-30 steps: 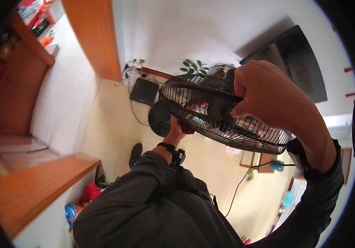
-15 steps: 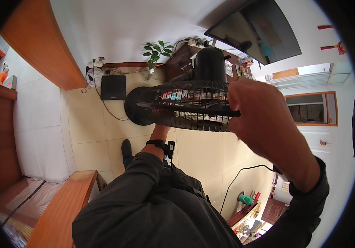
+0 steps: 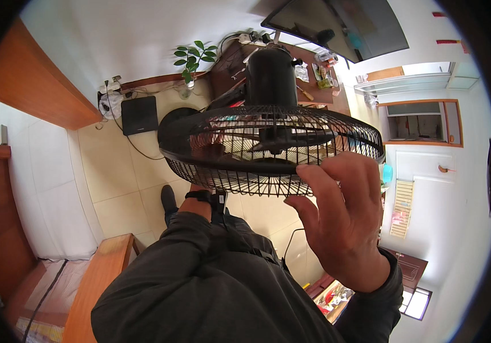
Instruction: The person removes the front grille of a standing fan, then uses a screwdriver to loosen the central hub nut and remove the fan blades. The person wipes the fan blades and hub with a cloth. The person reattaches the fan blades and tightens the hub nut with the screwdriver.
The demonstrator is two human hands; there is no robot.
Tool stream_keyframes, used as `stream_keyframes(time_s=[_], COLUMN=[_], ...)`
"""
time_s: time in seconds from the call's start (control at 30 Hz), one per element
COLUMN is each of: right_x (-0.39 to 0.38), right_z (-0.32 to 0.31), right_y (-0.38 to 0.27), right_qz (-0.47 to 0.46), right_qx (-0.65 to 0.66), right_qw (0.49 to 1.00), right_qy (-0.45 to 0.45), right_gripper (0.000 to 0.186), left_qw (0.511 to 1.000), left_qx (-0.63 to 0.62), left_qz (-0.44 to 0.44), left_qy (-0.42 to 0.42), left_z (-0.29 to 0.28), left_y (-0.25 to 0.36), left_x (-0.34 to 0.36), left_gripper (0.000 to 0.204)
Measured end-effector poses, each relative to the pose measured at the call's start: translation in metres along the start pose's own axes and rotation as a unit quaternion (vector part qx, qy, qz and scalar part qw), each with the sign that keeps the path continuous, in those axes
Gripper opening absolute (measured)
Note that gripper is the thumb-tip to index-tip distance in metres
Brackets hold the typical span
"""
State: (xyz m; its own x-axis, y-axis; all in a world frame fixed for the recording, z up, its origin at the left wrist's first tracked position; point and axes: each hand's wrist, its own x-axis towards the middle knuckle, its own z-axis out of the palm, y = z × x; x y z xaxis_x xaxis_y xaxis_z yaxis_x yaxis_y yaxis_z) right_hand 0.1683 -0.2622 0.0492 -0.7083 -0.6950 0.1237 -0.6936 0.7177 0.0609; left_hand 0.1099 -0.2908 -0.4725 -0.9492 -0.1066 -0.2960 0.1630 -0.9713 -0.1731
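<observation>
A black standing fan (image 3: 271, 80) is right in front of me, its round wire cage seen nearly edge-on and its blades showing through the bars. At the near right rim of the cage is my right hand (image 3: 342, 200), the index fingertip at the rim and the thumb held apart below it. The other fingers are bent by the bars. My left hand (image 3: 198, 188) is mostly hidden beneath the cage; only a bit near the wrist shows, with a black strap and a small device on it. What its fingers do cannot be seen.
A flat black square device (image 3: 139, 115) lies on the tiled floor, near a plant (image 3: 195, 57) in a clear vase. Beyond the fan stands a brown table (image 3: 319, 97) with small things on it, below a screen (image 3: 348, 28). A wooden bench edge (image 3: 99, 280) is at lower left.
The fan's cage has swung round and spreads wider across the view. My right hand has moved nearer and its fingers have loosened from the rim. The view has shifted a little.
</observation>
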Motion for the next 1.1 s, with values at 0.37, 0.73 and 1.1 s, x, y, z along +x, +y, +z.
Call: stream_keyframes(time_s=[0.37,0.73,1.1], right_x=[0.002,0.009,-0.052], right_z=[0.003,0.009,-0.025], right_y=[0.016,0.026,0.138], right_qz=[0.043,0.018,0.066], right_qx=[0.025,0.037,0.118], right_qw=[0.998,0.994,0.984], right_qy=[0.047,0.1,0.113], right_gripper=[0.054,0.018,0.038], left_qw=[0.997,0.987,0.933], left_qx=[0.062,0.128,0.271], left_qz=[-0.045,-0.064,-0.028], left_qy=[-0.009,-0.068,-0.236], left_z=[-0.012,-0.018,-0.004], left_y=[0.01,0.023,0.029], left_x=[0.011,0.023,0.022], left_gripper=[0.06,0.061,0.063])
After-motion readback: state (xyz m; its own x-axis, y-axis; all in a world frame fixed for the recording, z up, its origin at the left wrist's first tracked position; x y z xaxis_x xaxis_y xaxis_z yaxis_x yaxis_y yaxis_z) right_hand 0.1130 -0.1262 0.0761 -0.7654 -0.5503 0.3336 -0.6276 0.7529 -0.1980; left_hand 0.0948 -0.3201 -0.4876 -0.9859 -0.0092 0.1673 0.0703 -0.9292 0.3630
